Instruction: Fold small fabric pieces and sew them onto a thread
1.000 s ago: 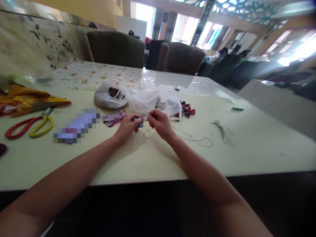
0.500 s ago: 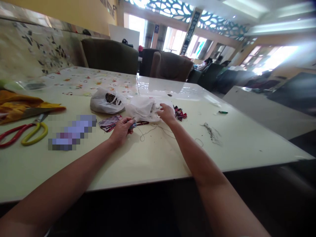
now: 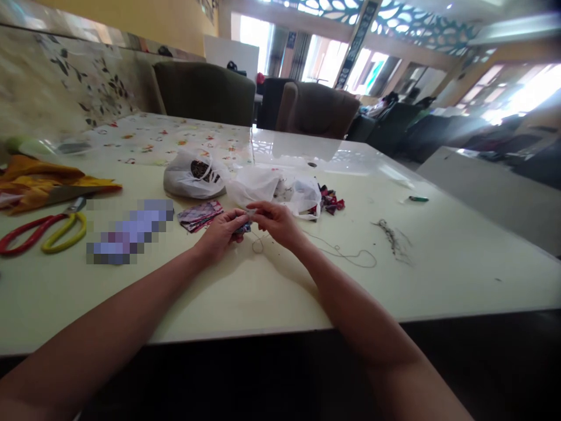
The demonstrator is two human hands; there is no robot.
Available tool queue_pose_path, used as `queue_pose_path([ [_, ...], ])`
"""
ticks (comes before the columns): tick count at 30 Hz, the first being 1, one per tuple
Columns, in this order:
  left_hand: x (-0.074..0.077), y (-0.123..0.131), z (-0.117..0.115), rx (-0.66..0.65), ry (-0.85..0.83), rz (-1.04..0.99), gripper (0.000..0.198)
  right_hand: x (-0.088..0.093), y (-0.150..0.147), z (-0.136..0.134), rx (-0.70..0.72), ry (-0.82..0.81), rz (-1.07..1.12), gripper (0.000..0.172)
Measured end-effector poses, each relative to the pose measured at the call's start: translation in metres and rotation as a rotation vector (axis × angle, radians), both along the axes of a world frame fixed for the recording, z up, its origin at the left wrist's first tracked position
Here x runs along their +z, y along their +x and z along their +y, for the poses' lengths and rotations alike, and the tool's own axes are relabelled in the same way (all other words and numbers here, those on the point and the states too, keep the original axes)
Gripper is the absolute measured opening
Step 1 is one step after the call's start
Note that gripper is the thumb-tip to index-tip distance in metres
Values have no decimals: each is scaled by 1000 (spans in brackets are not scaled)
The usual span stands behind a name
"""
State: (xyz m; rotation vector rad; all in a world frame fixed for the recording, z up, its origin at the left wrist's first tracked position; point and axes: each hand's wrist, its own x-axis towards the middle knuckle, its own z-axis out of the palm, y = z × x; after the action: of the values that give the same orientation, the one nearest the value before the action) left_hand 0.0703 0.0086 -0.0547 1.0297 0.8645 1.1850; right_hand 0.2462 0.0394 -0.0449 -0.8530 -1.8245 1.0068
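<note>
Where the smooth, pale surface (image 3: pixel 245 292) begins, two bare forearms (image 3: pixel 158 286) cross its edge. The left hand's (image 3: pixel 223 229) grip is closed on a small blue patterned cloth (image 3: pixel 243 227), which sits between thumb and fingers; the right hand's (image 3: pixel 276 221) fingers are bent near its upper edge, but whether they pinch anything I cannot tell. Thin thread (image 3: pixel 370 260) curls rightward. Beyond lie flat, layered fabric pieces (image 3: pixel 199 216) and crinkled, translucent plastic bags (image 3: pixel 252 184). Farther back, dark, broad-backed chairs (image 3: pixel 204 90) stand before bright windows (image 3: pixel 324 61).

Tabletop (image 3: pixel 284 298) smooth, glossy; bags (image 3: pixel 184 182) plastic; held scrap (image 3: pixel 243 227) cloth.
</note>
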Motion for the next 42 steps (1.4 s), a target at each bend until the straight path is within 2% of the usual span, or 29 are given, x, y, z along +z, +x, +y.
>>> queue_pose_path([
  [3,0,1,-2,-46,1,8,37,4,-3,-3,-1,4,-16,24],
  [6,-1,2,-2,-40,7,-37,37,10,-1,-3,-82,20,5,14],
  [8,-1,2,0,0,-3,-90,34,13,1,-4,-118,15,77,13],
  [11,-1,1,3,76,-36,-149,26,18,1,-9,-96,4,168,14],
  [16,-1,-2,4,109,-43,-175,18,22,-4,-18,-96,134,88,12],
  [21,1,2,1,78,-39,-173,19,18,-7,-21,-160,341,-88,12],
  [26,2,5,-2,48,-53,-182,20,8,-12,-20,-132,421,-202,11],
  [32,1,3,0,101,-76,-227,19,6,-12,-19,-104,429,-163,8],
  [37,1,2,2,149,-104,-257,18,4,-9,-19,-57,429,-165,17],
  [42,-4,2,1,124,5,-152,22,2,-10,-19,-50,414,-252,20],
])
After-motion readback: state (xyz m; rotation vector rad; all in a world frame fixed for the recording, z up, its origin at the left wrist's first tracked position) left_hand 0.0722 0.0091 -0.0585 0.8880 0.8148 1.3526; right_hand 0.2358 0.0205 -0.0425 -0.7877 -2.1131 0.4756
